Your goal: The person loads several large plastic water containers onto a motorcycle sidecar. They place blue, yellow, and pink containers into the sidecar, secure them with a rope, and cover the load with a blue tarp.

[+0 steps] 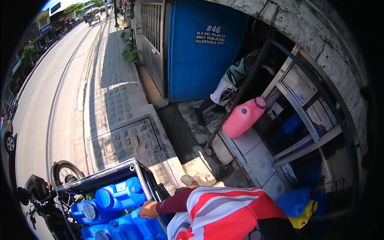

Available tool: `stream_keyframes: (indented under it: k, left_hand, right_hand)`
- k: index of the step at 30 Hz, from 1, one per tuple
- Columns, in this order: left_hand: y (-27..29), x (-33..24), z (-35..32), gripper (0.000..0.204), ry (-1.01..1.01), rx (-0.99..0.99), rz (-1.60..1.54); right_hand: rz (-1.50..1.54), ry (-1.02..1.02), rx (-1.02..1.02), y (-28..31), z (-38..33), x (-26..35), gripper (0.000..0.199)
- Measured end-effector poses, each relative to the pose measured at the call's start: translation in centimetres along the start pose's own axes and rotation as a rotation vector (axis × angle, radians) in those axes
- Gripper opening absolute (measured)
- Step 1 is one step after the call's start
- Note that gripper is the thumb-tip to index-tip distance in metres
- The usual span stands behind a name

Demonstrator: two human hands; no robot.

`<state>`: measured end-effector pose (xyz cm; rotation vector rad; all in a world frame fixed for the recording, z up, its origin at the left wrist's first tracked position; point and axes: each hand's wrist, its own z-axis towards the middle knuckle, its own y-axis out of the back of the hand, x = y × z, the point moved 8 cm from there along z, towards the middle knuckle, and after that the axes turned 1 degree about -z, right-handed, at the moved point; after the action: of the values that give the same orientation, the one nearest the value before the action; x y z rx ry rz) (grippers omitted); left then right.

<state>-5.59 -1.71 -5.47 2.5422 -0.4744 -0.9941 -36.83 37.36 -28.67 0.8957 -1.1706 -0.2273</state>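
While the left hand (149, 209) sits on a blue jug (146, 225) in the cart (143, 180), grip unclear, right hand unseen, the jug looks stiff, slick, likely heavy if full, best held near its top.

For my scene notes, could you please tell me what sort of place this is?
Apparently a roadside shopfront, judging by the paved sidewalk, the glazed frontage and blue jugs loaded in a cart.

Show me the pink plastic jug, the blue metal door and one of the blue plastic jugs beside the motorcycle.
Pink plastic jug (242, 121): head view, on its body.
Blue metal door (202, 66): head view, on the middle of its panel.
Blue plastic jug (127, 195): head view, on its body.
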Motion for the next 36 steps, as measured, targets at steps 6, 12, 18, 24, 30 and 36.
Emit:
stream_keyframes:
  k: [6,12,18,24,30,36]
  left_hand:
    - [-6.3,-1.0,2.3,0.056,-0.016,0.073,-0.019]
    - [-20.6,-5.5,6.4,0.051,-0.105,0.273,-0.108]
    - [-36.8,-9.5,6.9,0.046,-0.159,0.573,-0.142]
    - [-41.2,-6.8,6.0,0.04,-0.177,0.543,-0.057]
    - [-31.6,-7.1,9.2,0.036,-0.301,0.2,0.091]
    - [-28.7,-11.1,9.8,0.031,-0.503,-0.09,0.226]
  right_hand:
    - [-0.024,-0.01,-0.093,-1.6,-0.3,-1.0,0.029]
    - [-0.063,0.016,-0.066,-1.6,0.5,-0.7,0.028]
    - [0.057,0.059,-0.093,-0.3,-0.1,-0.6,0.023]
    - [0.516,0.033,-0.443,6.2,-4.2,-1.7,0.02]
    - [0.431,-0.492,-0.63,12.3,-31.1,-15.3,0.02]
    - [0.226,-1.495,-0.889,7.7,-80.9,-23.6,0.017]
